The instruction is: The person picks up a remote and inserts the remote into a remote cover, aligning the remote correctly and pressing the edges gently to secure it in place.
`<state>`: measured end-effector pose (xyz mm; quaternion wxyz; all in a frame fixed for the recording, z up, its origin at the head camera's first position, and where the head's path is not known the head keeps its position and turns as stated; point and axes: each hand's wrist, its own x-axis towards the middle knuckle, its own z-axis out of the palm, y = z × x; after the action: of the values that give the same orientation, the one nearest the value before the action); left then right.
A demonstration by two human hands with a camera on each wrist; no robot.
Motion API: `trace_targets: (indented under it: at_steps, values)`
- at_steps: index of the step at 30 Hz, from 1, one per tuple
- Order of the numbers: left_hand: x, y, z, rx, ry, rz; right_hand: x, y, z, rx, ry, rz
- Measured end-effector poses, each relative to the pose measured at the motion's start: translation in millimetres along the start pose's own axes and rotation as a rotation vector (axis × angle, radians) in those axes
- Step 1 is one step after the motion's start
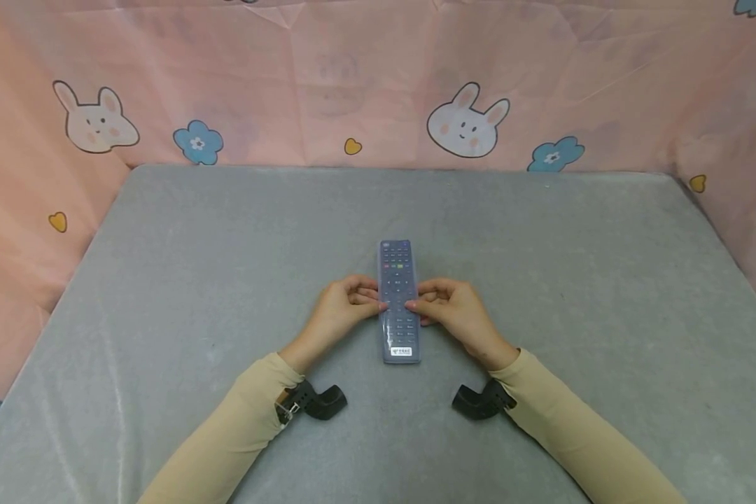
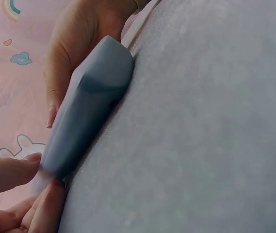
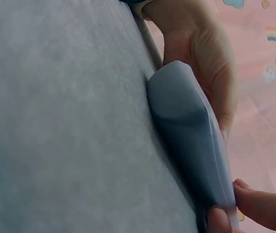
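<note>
A blue-grey remote control (image 1: 399,332) in a clear sleeve lies lengthwise on the grey table, buttons up, a white label at its near end. My left hand (image 1: 342,306) pinches its left edge, thumb on top and fingers at the side. From the other side my right hand (image 1: 461,313) pinches the right edge in the same way. The left wrist view shows the left thumb (image 2: 11,174) on the upper edge of the remote control (image 2: 87,104). In the right wrist view the right thumb (image 3: 264,204) presses the remote control (image 3: 191,131); its underside is hidden.
Grey cloth covers the table (image 1: 573,280). A pink curtain (image 1: 378,77) with rabbits, flowers and hearts hangs behind the table and at both sides. Black wrist mounts (image 1: 315,401) stick out inward from the beige sleeves (image 1: 227,427).
</note>
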<state>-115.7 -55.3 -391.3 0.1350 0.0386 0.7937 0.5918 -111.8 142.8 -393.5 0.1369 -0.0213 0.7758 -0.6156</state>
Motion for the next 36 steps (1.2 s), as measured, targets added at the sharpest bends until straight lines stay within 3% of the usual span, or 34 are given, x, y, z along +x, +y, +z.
trace_targets:
  at_steps: [17,25,31,36]
  values:
    - [0.1,0.1,-1.8,0.080,0.006,-0.002,1.8,-0.5,-0.2,-0.076,-0.011,-0.005]
    - [3.8,-3.2,-1.5,0.058,0.002,-0.002,4.9,0.8,-1.4,-0.075,-0.017,0.001]
    - [9.0,-7.0,-5.1,-0.005,-0.064,-0.023,8.9,5.3,-6.8,-0.061,-0.060,0.009]
    - [14.3,-8.3,-19.4,-0.051,-0.117,-0.020,14.6,6.3,-14.8,-0.088,-0.107,0.023]
